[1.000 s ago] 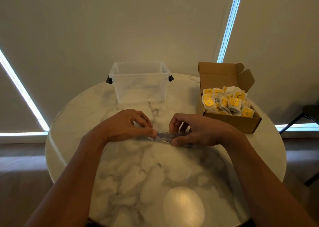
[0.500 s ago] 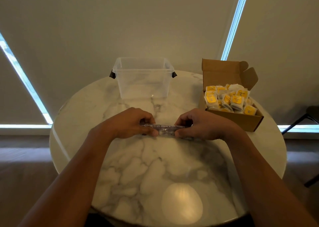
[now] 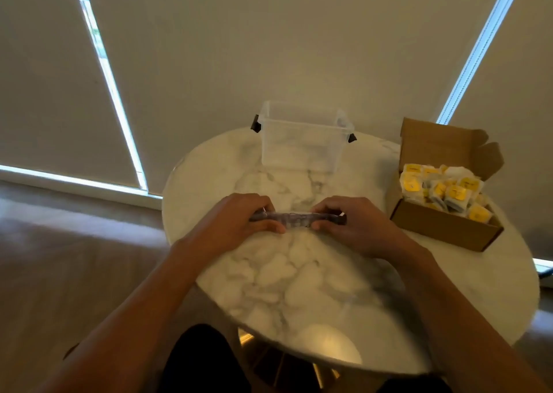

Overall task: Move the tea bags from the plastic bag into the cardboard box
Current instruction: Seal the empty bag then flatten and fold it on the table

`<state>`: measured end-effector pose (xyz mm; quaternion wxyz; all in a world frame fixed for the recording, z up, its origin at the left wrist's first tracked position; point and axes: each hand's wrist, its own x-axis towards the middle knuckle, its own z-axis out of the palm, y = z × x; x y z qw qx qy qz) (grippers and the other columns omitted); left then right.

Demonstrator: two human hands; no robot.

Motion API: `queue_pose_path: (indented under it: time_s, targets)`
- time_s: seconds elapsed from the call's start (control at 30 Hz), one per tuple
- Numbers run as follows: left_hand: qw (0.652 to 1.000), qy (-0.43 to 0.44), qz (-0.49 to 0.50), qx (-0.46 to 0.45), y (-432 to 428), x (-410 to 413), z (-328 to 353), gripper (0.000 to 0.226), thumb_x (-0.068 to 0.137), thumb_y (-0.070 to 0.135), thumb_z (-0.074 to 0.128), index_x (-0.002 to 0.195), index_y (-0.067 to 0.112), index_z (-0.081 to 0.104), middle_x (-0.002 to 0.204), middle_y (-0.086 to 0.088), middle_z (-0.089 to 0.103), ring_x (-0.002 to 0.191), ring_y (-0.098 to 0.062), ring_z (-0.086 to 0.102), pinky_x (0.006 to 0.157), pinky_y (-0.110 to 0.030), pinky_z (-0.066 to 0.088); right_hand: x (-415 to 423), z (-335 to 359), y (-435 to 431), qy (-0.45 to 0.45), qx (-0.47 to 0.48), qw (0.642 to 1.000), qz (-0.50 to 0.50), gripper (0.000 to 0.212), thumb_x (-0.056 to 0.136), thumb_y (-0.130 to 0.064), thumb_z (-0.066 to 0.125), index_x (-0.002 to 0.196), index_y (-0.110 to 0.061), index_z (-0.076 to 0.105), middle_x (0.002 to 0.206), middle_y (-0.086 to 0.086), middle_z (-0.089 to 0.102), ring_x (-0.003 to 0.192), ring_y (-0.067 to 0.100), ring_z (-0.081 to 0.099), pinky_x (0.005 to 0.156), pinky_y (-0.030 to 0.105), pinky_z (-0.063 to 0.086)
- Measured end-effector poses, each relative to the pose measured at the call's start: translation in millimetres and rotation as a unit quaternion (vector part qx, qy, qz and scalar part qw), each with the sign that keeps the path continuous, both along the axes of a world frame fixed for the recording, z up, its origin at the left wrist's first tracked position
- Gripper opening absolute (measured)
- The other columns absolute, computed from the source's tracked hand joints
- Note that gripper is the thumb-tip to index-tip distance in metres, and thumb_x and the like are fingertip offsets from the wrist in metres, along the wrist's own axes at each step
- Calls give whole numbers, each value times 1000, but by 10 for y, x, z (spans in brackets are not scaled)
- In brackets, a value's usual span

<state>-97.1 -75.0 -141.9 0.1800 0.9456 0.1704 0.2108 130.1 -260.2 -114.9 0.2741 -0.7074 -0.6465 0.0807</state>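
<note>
pinching a rolled-up plastic bag (image 3: 296, 217) at either end with the left hand (image 3: 239, 222) and right hand (image 3: 356, 225), low over the marble table (image 3: 299, 276). to the right, an open cardboard box (image 3: 443, 229) packed with yellow-labelled tea bags (image 3: 449, 192). behind the hands, an upright clear tub (image 3: 302, 141).

Rolled plastic bag (image 3: 297, 217) — tea bags (image 3: 443, 192) boxed

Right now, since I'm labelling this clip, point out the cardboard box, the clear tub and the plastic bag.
cardboard box (image 3: 443, 228): head view, front wall.
clear tub (image 3: 299, 150): head view, near wall.
plastic bag (image 3: 297, 219): head view, exposed middle stretch.
</note>
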Motion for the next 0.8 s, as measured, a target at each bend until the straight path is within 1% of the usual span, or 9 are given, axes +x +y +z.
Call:
queue_pose_path:
  time_s: [0.07,0.13,0.2,0.3,0.4,0.5,0.57,0.67,0.8]
  targets:
    - [1000,8,17,14,-20,-153,18,51,82,86,65,78,35,60,73,13,63,69,1,58,64,-20,41,-81,-4,13,12,18,1000,8,15,91,-31,82,105,-31,76,96,-18,74,91,-3,66,75,8,43]
    - [999,12,21,23,-7,-297,37,66,78,94,56,77,28,64,68,10,65,64,-2,59,64,-29,47,-165,-14,38,18,31,999,6,16,89,-35,84,102,-32,75,92,-17,74,86,-2,66,73,11,45]
    - [999,6,33,27,21,-490,53,73,76,96,55,77,23,68,64,5,64,61,-10,59,64,-33,48,-273,-26,78,4,35,999,14,18,88,-42,82,100,-30,76,87,-15,72,79,1,63,69,14,43]
    - [999,-6,43,16,31,-885,38,63,81,86,66,79,23,71,65,3,65,64,-15,61,61,-30,47,-519,-42,174,-9,27,998,59,18,91,-42,79,99,-26,76,85,-12,70,78,4,61,67,13,39]
    - [997,-11,71,-20,-18,-1290,42,52,83,79,69,87,28,76,70,6,68,68,-12,64,59,-24,47,-779,-15,287,3,17,995,100,19,94,-38,77,108,-25,76,97,-13,72,89,2,64,74,11,40]
    - [995,-10,100,-24,-101,-1696,40,49,86,74,68,99,28,78,79,5,75,69,-14,68,62,-34,56,-1059,34,383,-7,5,990,138,20,99,-33,71,119,-30,74,109,-17,71,100,0,63,81,9,42]
    - [993,-12,116,-34,-174,-1986,30,43,89,65,72,102,24,78,85,4,78,72,-14,71,65,-36,57,-1281,33,451,-5,0,988,155,22,101,-29,69,122,-31,71,113,-20,69,103,-2,62,83,9,42]
    - [987,-19,155,-33,-246,-2463,39,34,92,60,74,102,28,79,83,8,77,71,-13,71,64,-35,56,-1704,6,586,-15,11,986,165,20,101,-24,67,120,-30,68,110,-21,65,102,-5,59,81,6,43]
    - [980,-11,198,0,-226,-3152,-13,37,97,68,64,104,34,77,87,13,74,75,-6,68,68,-39,60,-2402,-108,802,-28,46,985,167,18,98,-18,66,113,-28,64,107,-14,54,91,-2,56,74,9,42]
